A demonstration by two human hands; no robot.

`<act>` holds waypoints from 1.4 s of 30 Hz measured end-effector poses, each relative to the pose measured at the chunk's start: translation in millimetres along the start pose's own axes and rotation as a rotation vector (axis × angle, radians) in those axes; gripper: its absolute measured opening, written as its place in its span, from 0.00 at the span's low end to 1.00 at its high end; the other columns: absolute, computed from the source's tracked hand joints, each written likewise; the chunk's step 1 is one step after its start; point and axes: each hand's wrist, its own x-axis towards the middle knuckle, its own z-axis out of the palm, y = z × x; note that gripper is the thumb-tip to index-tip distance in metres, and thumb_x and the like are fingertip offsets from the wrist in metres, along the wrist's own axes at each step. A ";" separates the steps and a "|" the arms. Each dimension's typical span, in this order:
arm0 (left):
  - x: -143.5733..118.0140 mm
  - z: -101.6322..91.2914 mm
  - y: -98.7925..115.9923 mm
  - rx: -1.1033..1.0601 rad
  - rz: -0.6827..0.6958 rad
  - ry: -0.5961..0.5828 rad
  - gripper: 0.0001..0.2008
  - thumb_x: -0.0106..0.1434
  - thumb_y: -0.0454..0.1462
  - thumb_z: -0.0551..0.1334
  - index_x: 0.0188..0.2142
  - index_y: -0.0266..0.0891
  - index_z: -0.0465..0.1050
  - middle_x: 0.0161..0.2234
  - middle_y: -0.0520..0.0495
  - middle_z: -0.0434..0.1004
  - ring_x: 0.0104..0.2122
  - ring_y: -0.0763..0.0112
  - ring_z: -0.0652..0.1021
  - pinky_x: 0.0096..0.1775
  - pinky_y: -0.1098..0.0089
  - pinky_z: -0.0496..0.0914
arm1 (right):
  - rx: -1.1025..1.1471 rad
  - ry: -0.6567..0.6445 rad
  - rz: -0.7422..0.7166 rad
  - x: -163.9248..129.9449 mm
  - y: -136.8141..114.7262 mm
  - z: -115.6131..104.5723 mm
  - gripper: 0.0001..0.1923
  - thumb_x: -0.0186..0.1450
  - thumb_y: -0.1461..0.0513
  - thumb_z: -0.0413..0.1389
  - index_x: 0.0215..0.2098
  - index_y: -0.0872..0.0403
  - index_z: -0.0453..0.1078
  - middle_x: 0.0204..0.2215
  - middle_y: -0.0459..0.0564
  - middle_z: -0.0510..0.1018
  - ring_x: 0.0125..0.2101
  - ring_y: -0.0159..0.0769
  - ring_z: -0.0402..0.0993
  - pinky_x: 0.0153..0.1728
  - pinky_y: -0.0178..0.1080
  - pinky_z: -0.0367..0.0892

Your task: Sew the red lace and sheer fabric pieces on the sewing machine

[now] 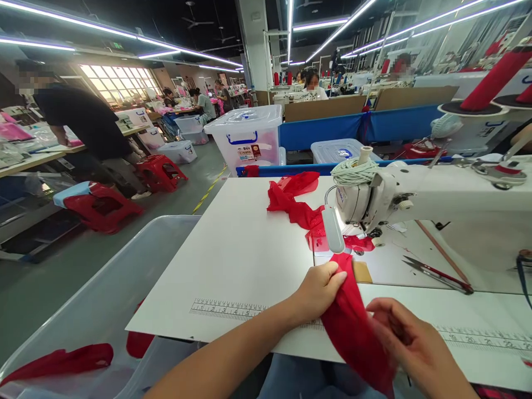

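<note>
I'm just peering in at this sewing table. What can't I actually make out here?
All in the head view:
Red cloth: its lower end is cut off by the bottom edge.
Whether it joins the red fabric beyond: hidden by the pale oval piece.
Right hand: fingertips blurred, so its grip is unclear.
Printed ruler: partly covered by the left forearm.

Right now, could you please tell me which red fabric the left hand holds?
The strip in front of the sewing machine, pinched in the left hand; the red pieces in the bin lie untouched.
</note>
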 end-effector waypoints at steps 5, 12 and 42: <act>-1.5 -0.2 -1.8 -0.032 -0.058 -0.017 0.13 0.60 0.41 0.57 0.24 0.41 0.54 0.20 0.58 0.56 0.23 0.74 0.59 0.26 0.71 0.55 | -0.286 -0.052 0.053 25.4 -4.6 -10.1 0.27 0.58 0.37 0.47 0.38 0.48 0.69 0.19 0.43 0.75 0.18 0.37 0.70 0.20 0.36 0.62; -4.1 0.0 -3.6 -0.080 -0.004 0.001 0.02 0.65 0.34 0.51 0.35 0.41 0.59 0.23 0.57 0.62 0.25 0.72 0.64 0.32 0.69 0.61 | -0.521 -0.022 -0.068 27.6 -0.8 7.7 0.17 0.60 0.47 0.47 0.36 0.46 0.71 0.19 0.43 0.75 0.20 0.39 0.72 0.19 0.37 0.60; 0.9 0.4 -3.9 -0.072 -0.049 0.056 0.15 0.58 0.26 0.48 0.43 0.39 0.65 0.41 0.45 0.74 0.43 0.65 0.74 0.47 0.65 0.67 | -0.682 0.417 -0.398 21.7 22.4 -24.2 0.14 0.67 0.57 0.43 0.42 0.49 0.69 0.42 0.52 0.79 0.34 0.39 0.79 0.27 0.38 0.70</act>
